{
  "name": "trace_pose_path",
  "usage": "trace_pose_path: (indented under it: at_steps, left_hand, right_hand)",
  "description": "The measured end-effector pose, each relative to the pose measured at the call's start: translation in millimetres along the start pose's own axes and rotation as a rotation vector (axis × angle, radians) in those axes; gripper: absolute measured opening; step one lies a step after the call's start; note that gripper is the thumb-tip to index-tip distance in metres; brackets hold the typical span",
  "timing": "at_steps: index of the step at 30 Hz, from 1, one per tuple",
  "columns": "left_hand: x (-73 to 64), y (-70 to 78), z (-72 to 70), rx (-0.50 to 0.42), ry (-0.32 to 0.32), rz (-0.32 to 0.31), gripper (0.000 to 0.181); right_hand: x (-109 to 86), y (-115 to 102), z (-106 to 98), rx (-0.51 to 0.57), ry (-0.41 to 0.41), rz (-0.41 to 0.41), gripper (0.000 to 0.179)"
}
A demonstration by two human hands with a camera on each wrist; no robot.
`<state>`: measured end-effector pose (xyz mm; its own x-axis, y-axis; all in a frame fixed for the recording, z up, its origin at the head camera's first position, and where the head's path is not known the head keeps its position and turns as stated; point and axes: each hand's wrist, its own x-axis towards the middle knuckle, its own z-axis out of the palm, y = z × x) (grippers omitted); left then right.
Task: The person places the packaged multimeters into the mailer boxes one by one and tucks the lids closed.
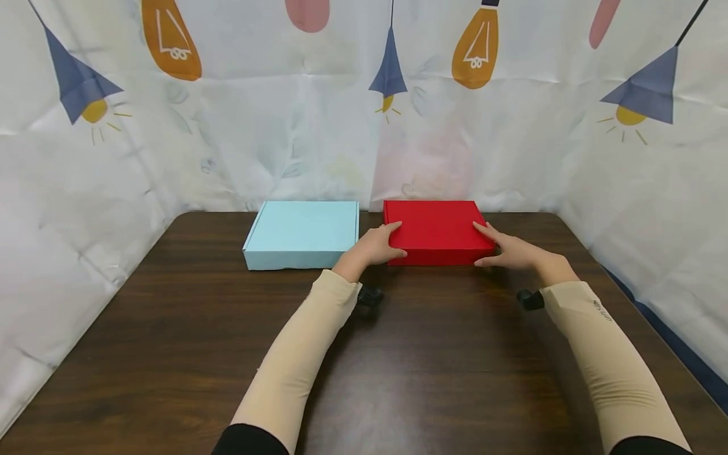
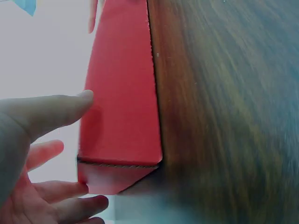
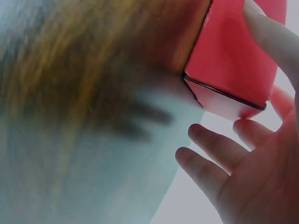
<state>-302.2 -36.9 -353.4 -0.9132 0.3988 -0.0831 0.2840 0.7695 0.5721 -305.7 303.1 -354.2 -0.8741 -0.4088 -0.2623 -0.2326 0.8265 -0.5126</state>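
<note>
A flat red cardboard box [image 1: 435,227] lies closed at the far side of the table, a hand on each of its sides. My left hand [image 1: 372,246] is at its left end, with the thumb [image 2: 70,109] by the front face and the other fingers near the left side. At the right end is my right hand [image 1: 512,251], its fingers spread. In the right wrist view its thumb [image 3: 266,28] overlaps the front face and a fingertip is close to or touching the side. Left of the red box lies a closed light-blue box [image 1: 304,227].
Both boxes stand on a dark brown wooden table [image 1: 432,373], near its back edge. A white cloth [image 1: 244,126] printed with lamps and bulbs hangs behind and along the sides. The light-blue box is close beside my left wrist.
</note>
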Motion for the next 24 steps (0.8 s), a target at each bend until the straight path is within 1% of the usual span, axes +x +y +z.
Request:
trace_pose_path:
  at_steps: [3,6,10,12,14,17,20,24]
  left_hand:
    - [-5.7,-1.2,-8.8,-0.002,0.008,0.044,0.08]
    - [-12.4,-6.6,-17.1,0.006,0.027,0.084,0.078]
    - [-24.4,-18.5,-28.9,0.043,0.056,0.106,0.075]
    - [-31.2,-25.4,-35.3,0.074,0.075,0.107,0.074]
    - [-37.8,-33.3,-41.5,0.113,0.101,0.101,0.072]
    - [-46.2,-46.4,-50.1,0.198,0.153,0.082,0.07]
    - [-54.8,-58.8,-58.0,0.264,0.199,0.039,0.067]
    - [-64.6,-75.9,-67.0,0.323,0.251,-0.028,0.065]
  right_hand:
    - [-2.3,-3,-5,-0.026,0.009,-0.013,0.101]
    - [-3.7,-7,-8,-0.05,0.02,-0.023,0.099]
    - [-5.3,-12,-10,-0.068,0.04,-0.029,0.097]
    - [-6.5,-14,-12,-0.078,0.056,-0.03,0.096]
    - [-7.3,-14,-13,-0.089,0.076,-0.032,0.094]
    - [-8.0,-13,-13,-0.087,0.108,-0.037,0.093]
    - [-7.8,-11,-11,-0.077,0.148,-0.042,0.093]
    - [-7.7,-7,-8,-0.104,0.234,-0.031,0.087]
